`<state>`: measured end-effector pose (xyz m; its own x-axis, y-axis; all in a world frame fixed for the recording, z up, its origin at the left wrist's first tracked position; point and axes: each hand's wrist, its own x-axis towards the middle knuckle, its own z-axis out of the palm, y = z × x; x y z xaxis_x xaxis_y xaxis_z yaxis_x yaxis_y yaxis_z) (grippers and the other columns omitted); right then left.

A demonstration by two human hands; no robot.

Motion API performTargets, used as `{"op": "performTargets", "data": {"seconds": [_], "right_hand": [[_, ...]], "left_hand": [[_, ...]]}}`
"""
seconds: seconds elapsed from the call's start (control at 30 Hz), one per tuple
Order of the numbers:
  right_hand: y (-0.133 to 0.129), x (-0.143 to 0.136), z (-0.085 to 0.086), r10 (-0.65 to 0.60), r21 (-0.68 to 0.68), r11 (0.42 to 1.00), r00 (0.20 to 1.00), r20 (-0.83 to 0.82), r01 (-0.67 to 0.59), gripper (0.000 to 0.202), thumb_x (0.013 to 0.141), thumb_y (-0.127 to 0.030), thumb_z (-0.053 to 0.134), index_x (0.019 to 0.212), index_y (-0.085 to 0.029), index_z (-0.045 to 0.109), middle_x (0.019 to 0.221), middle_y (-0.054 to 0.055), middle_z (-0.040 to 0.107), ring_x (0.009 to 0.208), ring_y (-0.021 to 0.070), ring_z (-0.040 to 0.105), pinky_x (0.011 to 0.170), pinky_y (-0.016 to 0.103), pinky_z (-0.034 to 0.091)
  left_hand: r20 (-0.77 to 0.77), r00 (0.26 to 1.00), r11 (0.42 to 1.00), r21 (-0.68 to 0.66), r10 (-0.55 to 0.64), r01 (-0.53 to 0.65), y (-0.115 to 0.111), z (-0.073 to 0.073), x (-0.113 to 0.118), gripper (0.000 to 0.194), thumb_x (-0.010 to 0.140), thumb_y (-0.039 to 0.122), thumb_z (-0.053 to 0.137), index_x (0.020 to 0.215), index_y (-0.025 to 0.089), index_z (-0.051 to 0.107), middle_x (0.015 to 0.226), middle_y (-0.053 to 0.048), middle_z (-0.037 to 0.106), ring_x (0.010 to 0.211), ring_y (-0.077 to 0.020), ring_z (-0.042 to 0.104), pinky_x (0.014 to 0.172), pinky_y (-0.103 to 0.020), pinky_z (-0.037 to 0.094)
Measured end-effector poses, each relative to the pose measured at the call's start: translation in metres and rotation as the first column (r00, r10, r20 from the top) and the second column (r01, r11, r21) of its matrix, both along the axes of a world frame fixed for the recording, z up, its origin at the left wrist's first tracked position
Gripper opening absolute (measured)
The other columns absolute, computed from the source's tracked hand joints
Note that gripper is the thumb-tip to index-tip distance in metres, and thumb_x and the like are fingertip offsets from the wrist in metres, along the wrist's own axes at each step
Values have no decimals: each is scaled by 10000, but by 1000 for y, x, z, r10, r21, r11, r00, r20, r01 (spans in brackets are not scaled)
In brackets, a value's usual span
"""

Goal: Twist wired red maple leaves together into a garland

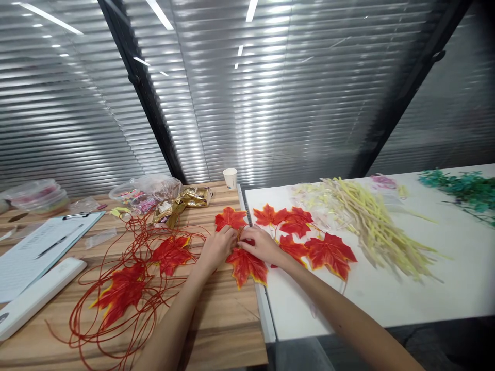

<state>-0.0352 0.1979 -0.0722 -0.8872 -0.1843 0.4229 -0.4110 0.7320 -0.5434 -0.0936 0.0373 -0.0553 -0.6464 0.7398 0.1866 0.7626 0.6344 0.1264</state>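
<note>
My left hand (pixel 219 248) and my right hand (pixel 261 244) nearly meet above the seam between the two tables, fingers pinched. What they hold between the fingertips is too small to make out. One red maple leaf (pixel 247 267) lies just below my fingers, another red leaf (pixel 229 219) just above them. More red leaves (pixel 331 254) are strung to the right on the white table. At the left, a loose tangle of red cord (pixel 154 296) lies around two further leaves (pixel 126 291).
On the wooden table (pixel 228 330) are a clipboard (pixel 42 247), a white device (pixel 40 296), gold packets (pixel 195 196), plastic containers (pixel 36 197) and a paper cup (pixel 230 178). The white table (pixel 417 299) bears yellow stems (pixel 381 226) and green foliage (pixel 469 190).
</note>
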Motion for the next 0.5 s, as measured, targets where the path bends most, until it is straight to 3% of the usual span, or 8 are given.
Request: {"op": "performTargets", "data": {"seconds": [0.5], "right_hand": [[0,1,4,0,-31,1000,1000,20,1,183,838,-214,480,729,-169,620,817,20,615,799,126,522,776,262,391]], "left_hand": [[-5,1000,1000,-31,-5,5,0,-2,-3,272,890,285,283,872,182,534,894,-37,547,748,-128,549,630,-219,367]]}}
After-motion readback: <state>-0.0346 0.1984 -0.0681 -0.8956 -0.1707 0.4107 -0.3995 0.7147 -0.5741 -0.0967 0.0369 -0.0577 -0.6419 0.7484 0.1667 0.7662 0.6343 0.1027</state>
